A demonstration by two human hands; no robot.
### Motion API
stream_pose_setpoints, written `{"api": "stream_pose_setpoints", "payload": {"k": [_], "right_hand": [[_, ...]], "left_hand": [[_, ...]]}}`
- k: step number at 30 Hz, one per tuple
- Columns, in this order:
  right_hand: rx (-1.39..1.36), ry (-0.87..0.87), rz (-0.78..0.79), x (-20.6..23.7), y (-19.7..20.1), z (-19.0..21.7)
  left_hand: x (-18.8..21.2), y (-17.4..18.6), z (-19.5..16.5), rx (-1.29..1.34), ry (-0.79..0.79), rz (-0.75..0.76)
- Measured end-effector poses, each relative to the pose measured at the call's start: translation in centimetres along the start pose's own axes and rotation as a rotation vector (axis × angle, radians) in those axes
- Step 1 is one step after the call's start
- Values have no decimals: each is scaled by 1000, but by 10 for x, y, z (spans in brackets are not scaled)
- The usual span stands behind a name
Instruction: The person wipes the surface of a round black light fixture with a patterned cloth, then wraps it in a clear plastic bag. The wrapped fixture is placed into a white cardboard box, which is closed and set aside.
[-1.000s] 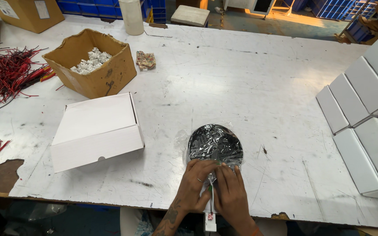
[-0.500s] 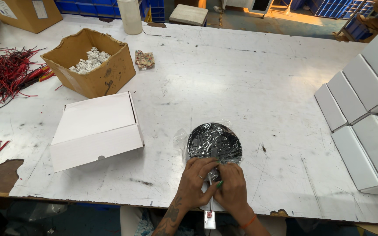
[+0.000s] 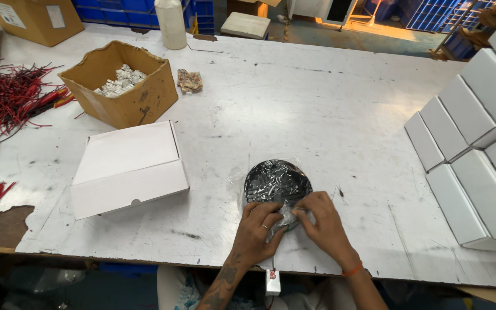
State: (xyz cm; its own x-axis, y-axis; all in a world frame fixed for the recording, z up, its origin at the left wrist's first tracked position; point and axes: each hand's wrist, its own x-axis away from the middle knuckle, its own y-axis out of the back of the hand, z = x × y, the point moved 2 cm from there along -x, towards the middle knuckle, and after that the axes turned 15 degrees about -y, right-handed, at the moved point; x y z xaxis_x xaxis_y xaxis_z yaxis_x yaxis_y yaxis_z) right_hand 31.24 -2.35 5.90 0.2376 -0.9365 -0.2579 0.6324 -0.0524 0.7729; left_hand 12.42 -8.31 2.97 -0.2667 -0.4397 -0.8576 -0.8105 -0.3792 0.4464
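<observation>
1. I saw my left hand (image 3: pixel 258 227) and right hand (image 3: pixel 321 221) meet over the near edge of a round black disc (image 3: pixel 276 181) wrapped in clear plastic (image 3: pixel 287 214).
2. The fingers of both hands were curled in and pinched the crumpled plastic between them; the left thumb and forefinger were closed on a fold, and the right fingertips pressed the same bunch from the other side.
3. The disc lay flat on the white table (image 3: pixel 317 103), just beyond my knuckles, its far half uncovered by my hands.
4. A closed white box (image 3: pixel 126 168) sat to the left of the grip, near but not touching.
5. Farther out on that side stood an open cardboard box (image 3: pixel 121 86) with small white parts inside, and a heap of red wires (image 3: pixel 7 100) beyond it.
6. To the right of the grip, well apart, white boxes (image 3: pixel 477 149) were stacked in rows.
7. A small white connector (image 3: pixel 272 282) hung below the table edge, between my wrists.
</observation>
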Motion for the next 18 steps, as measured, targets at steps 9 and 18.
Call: {"api": "stream_pose_setpoints", "payload": {"k": [9,18], "right_hand": [[-687,-424,-506,54,-18,-68],[-427,-259,-502,105,-30,-42]], "left_hand": [[16,-3,3,70,-13,-54],[11,5,-9,113,71,-107]]}}
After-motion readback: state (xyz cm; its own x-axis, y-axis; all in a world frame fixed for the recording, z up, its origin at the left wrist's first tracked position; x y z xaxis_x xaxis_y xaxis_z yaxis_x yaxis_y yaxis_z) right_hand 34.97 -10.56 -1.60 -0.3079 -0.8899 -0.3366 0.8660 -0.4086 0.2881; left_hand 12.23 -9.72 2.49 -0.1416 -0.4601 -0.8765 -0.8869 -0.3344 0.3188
